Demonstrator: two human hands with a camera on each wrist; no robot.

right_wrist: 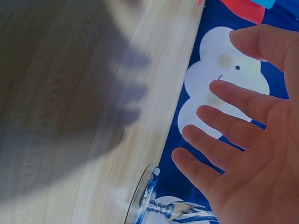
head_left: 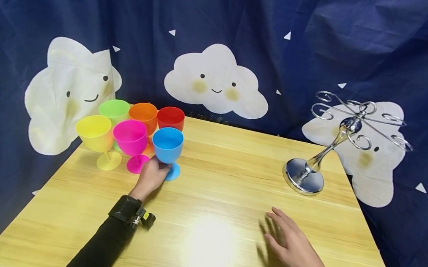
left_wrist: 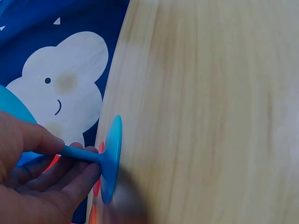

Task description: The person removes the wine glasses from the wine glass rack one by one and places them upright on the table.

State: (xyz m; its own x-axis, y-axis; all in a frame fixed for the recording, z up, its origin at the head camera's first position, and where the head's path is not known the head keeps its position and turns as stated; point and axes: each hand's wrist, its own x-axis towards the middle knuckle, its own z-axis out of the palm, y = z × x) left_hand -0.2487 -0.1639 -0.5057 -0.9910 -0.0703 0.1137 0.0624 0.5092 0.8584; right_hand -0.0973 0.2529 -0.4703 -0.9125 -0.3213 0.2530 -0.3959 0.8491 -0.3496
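My left hand (head_left: 151, 174) pinches the stem of a blue plastic goblet (head_left: 167, 144) at the front right of a group of goblets. In the left wrist view, thumb and fingers close round the stem (left_wrist: 80, 152), just above the round foot (left_wrist: 112, 161). Whether that foot touches the table I cannot tell. A magenta goblet (head_left: 130, 138) stands just left of this hand, with a yellow goblet (head_left: 94, 133) beyond it. My right hand (head_left: 297, 247) hovers over the table's front right, fingers spread and holding nothing, as the right wrist view also shows.
Behind the front goblets stand a green goblet (head_left: 113, 111), an orange goblet (head_left: 144, 115) and a red goblet (head_left: 171, 118). A chrome rack (head_left: 303, 177) with several curled wire arms rises at the right. A dark blue curtain (head_left: 285, 12) hangs behind the wooden table (head_left: 229, 173).
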